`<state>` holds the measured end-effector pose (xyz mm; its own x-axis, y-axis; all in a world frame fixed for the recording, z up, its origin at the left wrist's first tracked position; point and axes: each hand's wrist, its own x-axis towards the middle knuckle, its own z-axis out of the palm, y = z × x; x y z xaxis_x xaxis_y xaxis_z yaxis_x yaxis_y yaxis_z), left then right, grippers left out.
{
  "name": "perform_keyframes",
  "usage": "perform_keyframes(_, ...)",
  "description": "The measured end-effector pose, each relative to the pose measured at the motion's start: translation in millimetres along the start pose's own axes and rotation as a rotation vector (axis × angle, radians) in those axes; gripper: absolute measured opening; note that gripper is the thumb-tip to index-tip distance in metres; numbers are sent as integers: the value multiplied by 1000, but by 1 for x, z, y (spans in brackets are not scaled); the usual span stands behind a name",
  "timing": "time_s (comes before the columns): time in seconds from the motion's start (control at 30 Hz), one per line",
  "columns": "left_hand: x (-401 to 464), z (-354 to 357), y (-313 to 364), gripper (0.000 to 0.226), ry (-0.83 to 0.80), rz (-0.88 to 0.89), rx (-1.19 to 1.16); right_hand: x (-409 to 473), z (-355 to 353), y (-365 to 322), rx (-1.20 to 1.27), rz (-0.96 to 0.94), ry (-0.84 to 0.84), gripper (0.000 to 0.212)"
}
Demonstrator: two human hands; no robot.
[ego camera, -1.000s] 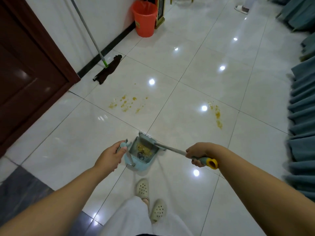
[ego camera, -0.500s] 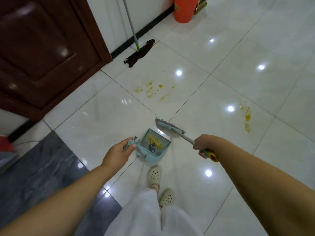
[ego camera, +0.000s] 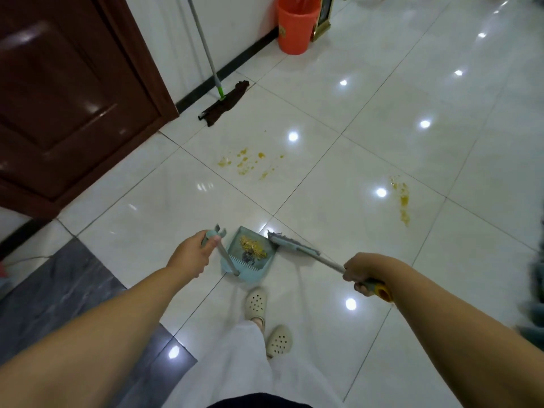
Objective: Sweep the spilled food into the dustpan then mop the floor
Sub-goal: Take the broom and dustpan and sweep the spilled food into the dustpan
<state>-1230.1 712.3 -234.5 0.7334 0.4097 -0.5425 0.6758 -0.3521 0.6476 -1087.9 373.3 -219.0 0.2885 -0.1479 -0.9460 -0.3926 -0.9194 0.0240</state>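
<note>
Head view
Writing: a yellow mark on the orange bin (ego camera: 296,28), too small to read.
Left hand (ego camera: 192,256): clamped on the dustpan (ego camera: 248,254) handle.
Right hand (ego camera: 365,270): gripping the broom (ego camera: 290,245) shaft.
Spilled food: a heap in the dustpan; smears (ego camera: 245,161) on the floor tiles (ego camera: 338,92).
Mop (ego camera: 223,103): near the door (ego camera: 67,92), pole cut off at the frame's top.

Pale blue dustpan (ego camera: 248,265); yellow spilled food (ego camera: 245,161); orange bin (ego camera: 295,26); dark brown mop (ego camera: 225,103); white glossy floor (ego camera: 368,113).
</note>
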Motion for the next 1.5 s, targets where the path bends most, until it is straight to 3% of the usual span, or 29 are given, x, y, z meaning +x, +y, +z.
perform_keyframes(0.27,-21,2,-15,28,24,58,-14,-11,0,20,240,-41,-15,13)
perform_keyframes(0.57,-25,-24,-29,24,-92,146,204,-18,30,9,624,23,-122,14)
perform_keyframes(0.77,-6,-37,-35,39,-91,217,388,-27,79,-20,493,11,-164,20)
perform_keyframes(0.9,-3,-43,-46,38,-85,260,379,-42,92,-30,495,1,-250,25)
perform_keyframes(1.17,-8,-56,-66,32,-127,287,276,-63,115,-46,480,-10,-118,34)
perform_keyframes(1.4,-12,-79,-90,30,-103,290,274,-52,146,-66,532,-21,-17,27)
perform_keyframes(1.5,-11,-85,-95,32,-99,283,324,-51,165,-76,573,-16,-61,20)
